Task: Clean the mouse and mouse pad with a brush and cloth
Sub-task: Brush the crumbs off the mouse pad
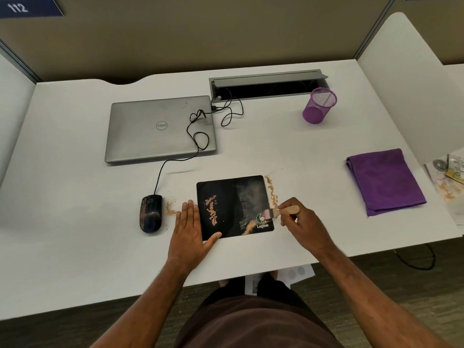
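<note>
Black rectangular mouse pad (231,207) lies on white bench (75,247), tan crumbs on it. Left hand (189,228) flat, fingers spread, pressing pad's left edge. Right hand (300,219) pinches small wooden-handled brush (281,212), bristles on pad's right corner. Black corded mouse (150,213) left; folded purple cloth (385,180) right.

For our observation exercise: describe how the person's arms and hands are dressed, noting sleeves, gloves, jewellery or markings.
Both forearms are bare up to the frame's edge, with no sleeves showing. The left hand and right hand wear no gloves, and no rings, watch, bands or markings are visible.
</note>
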Action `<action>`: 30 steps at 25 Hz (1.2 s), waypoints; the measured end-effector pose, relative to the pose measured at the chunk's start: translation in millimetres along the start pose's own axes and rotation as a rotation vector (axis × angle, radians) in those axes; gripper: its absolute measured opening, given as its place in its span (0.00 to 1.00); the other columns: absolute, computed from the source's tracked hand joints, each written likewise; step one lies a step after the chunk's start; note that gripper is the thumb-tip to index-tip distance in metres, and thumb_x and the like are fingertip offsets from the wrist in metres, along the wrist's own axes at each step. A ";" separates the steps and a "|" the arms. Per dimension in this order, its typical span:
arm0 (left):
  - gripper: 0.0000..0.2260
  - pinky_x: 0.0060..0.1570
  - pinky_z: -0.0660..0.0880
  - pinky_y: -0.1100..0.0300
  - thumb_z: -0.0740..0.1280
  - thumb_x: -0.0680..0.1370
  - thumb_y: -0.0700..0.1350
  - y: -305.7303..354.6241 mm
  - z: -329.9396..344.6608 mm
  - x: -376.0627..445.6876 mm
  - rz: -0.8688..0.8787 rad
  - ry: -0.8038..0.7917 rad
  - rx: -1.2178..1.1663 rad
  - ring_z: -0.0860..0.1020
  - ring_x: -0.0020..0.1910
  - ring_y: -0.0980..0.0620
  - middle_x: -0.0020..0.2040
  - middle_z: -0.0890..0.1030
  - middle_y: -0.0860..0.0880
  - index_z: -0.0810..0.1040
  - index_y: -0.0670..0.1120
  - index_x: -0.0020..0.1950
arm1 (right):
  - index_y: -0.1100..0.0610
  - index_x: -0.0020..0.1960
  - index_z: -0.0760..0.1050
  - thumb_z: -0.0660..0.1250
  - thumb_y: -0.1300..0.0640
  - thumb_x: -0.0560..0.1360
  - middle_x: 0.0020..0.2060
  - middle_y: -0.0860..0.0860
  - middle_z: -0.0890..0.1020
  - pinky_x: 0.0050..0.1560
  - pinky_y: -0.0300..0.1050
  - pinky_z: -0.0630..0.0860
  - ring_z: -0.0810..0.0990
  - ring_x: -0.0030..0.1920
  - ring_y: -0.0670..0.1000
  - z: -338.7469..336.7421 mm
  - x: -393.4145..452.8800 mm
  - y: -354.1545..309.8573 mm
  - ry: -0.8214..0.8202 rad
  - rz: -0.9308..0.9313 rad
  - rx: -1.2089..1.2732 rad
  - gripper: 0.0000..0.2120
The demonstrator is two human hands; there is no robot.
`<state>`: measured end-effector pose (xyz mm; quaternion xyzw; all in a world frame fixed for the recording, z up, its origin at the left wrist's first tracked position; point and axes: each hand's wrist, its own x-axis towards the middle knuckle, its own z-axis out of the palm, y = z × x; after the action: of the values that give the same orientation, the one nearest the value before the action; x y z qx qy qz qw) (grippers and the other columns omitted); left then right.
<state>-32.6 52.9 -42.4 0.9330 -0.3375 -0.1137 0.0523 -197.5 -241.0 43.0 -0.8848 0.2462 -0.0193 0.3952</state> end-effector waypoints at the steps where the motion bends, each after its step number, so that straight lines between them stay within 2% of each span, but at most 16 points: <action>1: 0.48 0.80 0.34 0.52 0.44 0.79 0.76 0.3 -0.7 -0.2 0.000 -0.004 -0.001 0.37 0.84 0.45 0.85 0.40 0.41 0.41 0.39 0.84 | 0.48 0.56 0.74 0.64 0.51 0.84 0.42 0.42 0.83 0.38 0.34 0.77 0.82 0.40 0.41 3.4 0.2 -5.2 -0.033 -0.013 0.003 0.02; 5: 0.48 0.80 0.34 0.52 0.44 0.79 0.76 1.0 -1.7 -0.3 -0.003 0.001 -0.003 0.37 0.84 0.45 0.85 0.41 0.41 0.42 0.39 0.84 | 0.48 0.57 0.74 0.64 0.51 0.84 0.42 0.43 0.83 0.35 0.31 0.74 0.80 0.38 0.41 10.0 -1.3 -9.1 -0.086 -0.001 -0.049 0.03; 9: 0.48 0.81 0.35 0.52 0.46 0.80 0.75 0.8 -1.0 -0.4 -0.003 0.005 -0.013 0.39 0.84 0.44 0.85 0.42 0.41 0.43 0.38 0.84 | 0.48 0.53 0.74 0.67 0.52 0.82 0.39 0.45 0.83 0.33 0.36 0.73 0.80 0.35 0.45 -6.1 -3.4 -0.2 0.028 0.064 -0.095 0.02; 13: 0.48 0.81 0.35 0.52 0.45 0.80 0.75 0.8 -0.6 -0.2 -0.003 0.006 -0.020 0.38 0.84 0.45 0.85 0.41 0.41 0.43 0.39 0.84 | 0.48 0.52 0.75 0.67 0.53 0.82 0.39 0.44 0.83 0.36 0.42 0.78 0.83 0.38 0.46 -4.5 -3.6 -4.7 0.071 0.054 0.003 0.02; 17: 0.48 0.81 0.34 0.53 0.45 0.79 0.76 0.8 -0.3 -0.6 -0.005 0.014 -0.036 0.37 0.84 0.46 0.85 0.40 0.42 0.42 0.40 0.84 | 0.47 0.53 0.74 0.67 0.52 0.82 0.40 0.44 0.83 0.34 0.31 0.74 0.82 0.38 0.44 11.0 -7.0 -15.5 -0.035 0.017 -0.026 0.02; 22: 0.47 0.81 0.37 0.51 0.46 0.80 0.75 -0.2 2.2 -5.0 0.012 0.032 -0.033 0.39 0.84 0.45 0.85 0.42 0.42 0.43 0.39 0.84 | 0.50 0.53 0.74 0.67 0.52 0.82 0.40 0.46 0.83 0.33 0.34 0.72 0.81 0.36 0.45 -2.4 -7.5 -2.3 0.035 0.085 -0.137 0.03; 25: 0.47 0.81 0.40 0.49 0.47 0.80 0.74 -1.6 5.4 -11.2 0.030 0.036 -0.024 0.40 0.84 0.44 0.85 0.42 0.41 0.43 0.39 0.84 | 0.50 0.53 0.75 0.68 0.53 0.82 0.39 0.45 0.83 0.33 0.33 0.70 0.81 0.36 0.45 -8.4 -4.8 -3.2 0.089 0.085 -0.119 0.02; 30: 0.47 0.81 0.44 0.46 0.48 0.80 0.74 -3.8 8.3 -17.1 0.055 0.038 0.003 0.42 0.84 0.42 0.85 0.42 0.41 0.44 0.38 0.84 | 0.49 0.52 0.75 0.68 0.53 0.82 0.39 0.43 0.83 0.35 0.32 0.73 0.81 0.37 0.45 7.4 -6.6 -12.1 -0.042 0.042 -0.051 0.02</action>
<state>-45.1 66.6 -48.0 0.9255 -0.3619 -0.0942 0.0606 -196.6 -226.1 47.6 -0.8893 0.2567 0.0137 0.3781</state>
